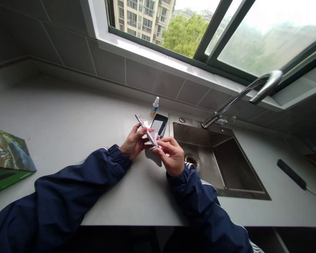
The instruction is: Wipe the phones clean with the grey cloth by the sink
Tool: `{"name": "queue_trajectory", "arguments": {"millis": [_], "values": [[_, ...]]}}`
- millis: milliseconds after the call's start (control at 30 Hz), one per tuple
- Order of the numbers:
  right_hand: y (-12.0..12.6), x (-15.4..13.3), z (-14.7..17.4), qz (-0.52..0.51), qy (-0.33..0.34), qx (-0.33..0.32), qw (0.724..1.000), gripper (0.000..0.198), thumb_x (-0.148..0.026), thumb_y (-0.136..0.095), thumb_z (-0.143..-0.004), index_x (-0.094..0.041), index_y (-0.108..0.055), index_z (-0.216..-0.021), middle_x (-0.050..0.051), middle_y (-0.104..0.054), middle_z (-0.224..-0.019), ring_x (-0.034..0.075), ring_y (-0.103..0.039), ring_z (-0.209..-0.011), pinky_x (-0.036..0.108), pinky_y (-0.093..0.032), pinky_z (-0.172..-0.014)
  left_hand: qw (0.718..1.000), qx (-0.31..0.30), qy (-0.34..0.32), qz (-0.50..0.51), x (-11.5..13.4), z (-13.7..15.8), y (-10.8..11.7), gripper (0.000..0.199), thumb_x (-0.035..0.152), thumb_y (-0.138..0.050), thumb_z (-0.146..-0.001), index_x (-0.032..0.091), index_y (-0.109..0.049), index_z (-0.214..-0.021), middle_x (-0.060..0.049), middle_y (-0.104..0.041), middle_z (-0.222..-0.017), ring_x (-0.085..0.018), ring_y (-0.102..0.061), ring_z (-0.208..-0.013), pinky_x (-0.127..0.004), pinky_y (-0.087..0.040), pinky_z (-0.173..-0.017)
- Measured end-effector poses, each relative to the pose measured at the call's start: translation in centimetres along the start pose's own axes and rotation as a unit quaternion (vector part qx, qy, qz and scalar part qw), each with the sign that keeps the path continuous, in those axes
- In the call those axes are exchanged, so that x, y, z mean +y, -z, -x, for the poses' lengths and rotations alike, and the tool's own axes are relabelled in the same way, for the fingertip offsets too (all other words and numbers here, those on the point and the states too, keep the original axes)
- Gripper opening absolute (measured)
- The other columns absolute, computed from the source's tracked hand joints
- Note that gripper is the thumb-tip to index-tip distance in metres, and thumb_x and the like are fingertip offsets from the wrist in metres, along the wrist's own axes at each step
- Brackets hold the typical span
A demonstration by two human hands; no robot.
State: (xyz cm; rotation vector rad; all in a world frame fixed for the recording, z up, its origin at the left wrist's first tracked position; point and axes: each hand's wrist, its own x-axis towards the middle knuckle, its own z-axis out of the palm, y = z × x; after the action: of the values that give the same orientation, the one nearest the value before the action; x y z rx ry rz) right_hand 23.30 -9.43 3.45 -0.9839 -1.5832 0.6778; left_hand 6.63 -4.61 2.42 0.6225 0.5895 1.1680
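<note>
Slab (150,137), thin and phone-like, left of the sink (238,165), is gripped edge-up in the left hand (133,143) while the right hand (173,155) apparently pinches a white cloth (156,135) against its near end, seemingly a wiping step whose next stroke likely calls for steady support.

Above countertop (68,105), left of sink (237,158): held slab (146,130). Phone (162,122) behind slab, near sink's left edge; bottle (155,106) behind phone. Faucet (234,101) at sink's back edge. Box (10,154) far left; bar (291,174) right of sink.
</note>
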Motion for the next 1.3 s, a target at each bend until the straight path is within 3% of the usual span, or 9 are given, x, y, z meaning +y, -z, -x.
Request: {"name": "queue_trajectory", "arguments": {"millis": [300, 433, 533, 633, 767, 833, 933, 1133, 1300], "values": [[-0.3, -0.2, 0.6, 0.139, 0.075, 0.006, 0.987, 0.019, -0.023, -0.071, -0.090, -0.021, -0.077, -0.107, 0.004, -0.064, -0.091, 0.008, -0.055, -0.058, 0.026, -0.054, -0.058, 0.989, 0.035, -0.098, -0.108, 0.5, -0.1, 0.1, 0.086, 0.030, -0.084, -0.072, 0.037, -0.029, -0.138, -0.003, -0.060, -0.119, -0.022, -0.072, -0.085, -0.048, -0.063, -0.073], [-0.4, -0.5, 0.7, 0.128, 0.055, -0.003, 0.990, 0.013, -0.026, -0.068, -0.092, -0.022, -0.078, -0.099, 0.003, -0.065, -0.083, 0.011, -0.057, -0.061, 0.026, -0.052, -0.057, 0.980, 0.045, -0.116, -0.158, 1.2, -0.3, 0.2, 0.088, 0.035, -0.081, -0.073, 0.037, -0.029, -0.143, -0.006, -0.060, -0.123, -0.018, -0.071, -0.077, -0.045, -0.063, -0.070], [-0.3, -0.6, 0.6, 0.102, 0.012, 0.009, 0.995, 0.014, -0.030, -0.067, -0.092, -0.022, -0.078, -0.088, 0.003, -0.065, -0.081, 0.012, -0.058, -0.063, 0.026, -0.049, -0.052, 0.968, 0.080, -0.133, -0.196, 1.7, -0.8, 0.6, 0.086, 0.040, -0.077, -0.075, 0.034, -0.031, -0.147, -0.009, -0.062, -0.125, -0.019, -0.070, -0.083, -0.040, -0.062, -0.072], [-0.4, 0.0, 0.4, 0.083, -0.029, 0.021, 0.996, 0.018, -0.034, -0.068, -0.091, -0.021, -0.077, -0.082, 0.004, -0.065, -0.081, 0.013, -0.058, -0.062, 0.026, -0.046, -0.048, 0.923, 0.143, -0.199, -0.296, 2.3, -1.4, 1.2, 0.097, 0.038, -0.081, -0.070, 0.026, -0.031, -0.152, -0.012, -0.063, -0.125, -0.024, -0.068, -0.102, -0.038, -0.058, -0.087], [-0.7, 1.3, 0.3, 0.057, -0.062, 0.018, 0.996, 0.024, -0.039, -0.066, -0.091, -0.020, -0.076, -0.079, 0.004, -0.065, -0.080, 0.012, -0.056, -0.059, 0.025, -0.046, -0.048, 0.785, 0.179, -0.273, -0.527, 3.4, -1.9, 2.2, 0.105, 0.035, -0.082, -0.065, 0.022, -0.031, -0.156, -0.014, -0.051, -0.147, -0.031, -0.053, -0.132, -0.042, -0.041, -0.113], [-0.9, 1.7, 0.3, 0.048, -0.063, 0.011, 0.997, 0.027, -0.040, -0.066, -0.091, -0.020, -0.075, -0.077, 0.004, -0.064, -0.077, 0.012, -0.056, -0.059, 0.025, -0.047, -0.050, 0.718, 0.186, -0.265, -0.617, 3.8, -2.4, 2.5, 0.105, 0.036, -0.080, -0.066, 0.018, -0.031, -0.156, -0.015, -0.046, -0.152, -0.033, -0.045, -0.140, -0.042, -0.035, -0.118], [-1.2, 1.9, 0.3, 0.034, -0.054, -0.009, 0.998, 0.028, -0.042, -0.066, -0.091, -0.020, -0.074, -0.075, 0.003, -0.064, -0.075, 0.012, -0.056, -0.060, 0.025, -0.048, -0.053, 0.665, 0.191, -0.176, -0.700, 4.0, -3.8, 2.6, 0.109, 0.040, -0.077, -0.067, 0.012, -0.026, -0.158, -0.021, -0.045, -0.151, -0.037, -0.046, -0.138, -0.044, -0.037, -0.115], [-1.2, 2.5, 0.5, 0.013, -0.051, -0.005, 0.999, 0.030, -0.043, -0.064, -0.092, -0.019, -0.073, -0.076, 0.003, -0.062, -0.074, 0.012, -0.055, -0.061, 0.024, -0.047, -0.053, 0.629, 0.208, -0.069, -0.746, 3.8, -7.2, 1.7, 0.132, 0.041, -0.079, -0.066, 0.014, 0.009, -0.160, -0.028, -0.052, -0.138, -0.044, -0.059, -0.123, -0.050, -0.049, -0.096], [-1.3, 3.4, 0.7, -0.006, -0.060, -0.005, 0.998, 0.033, -0.049, -0.062, -0.092, -0.020, -0.074, -0.080, 0.002, -0.063, -0.074, 0.012, -0.056, -0.058, 0.024, -0.047, -0.051, 0.634, 0.210, -0.045, -0.743, 3.7, -8.8, 0.9, 0.135, 0.043, -0.079, -0.066, 0.016, 0.015, -0.159, -0.031, -0.047, -0.140, -0.043, -0.060, -0.121, -0.050, -0.048, -0.094]]}}
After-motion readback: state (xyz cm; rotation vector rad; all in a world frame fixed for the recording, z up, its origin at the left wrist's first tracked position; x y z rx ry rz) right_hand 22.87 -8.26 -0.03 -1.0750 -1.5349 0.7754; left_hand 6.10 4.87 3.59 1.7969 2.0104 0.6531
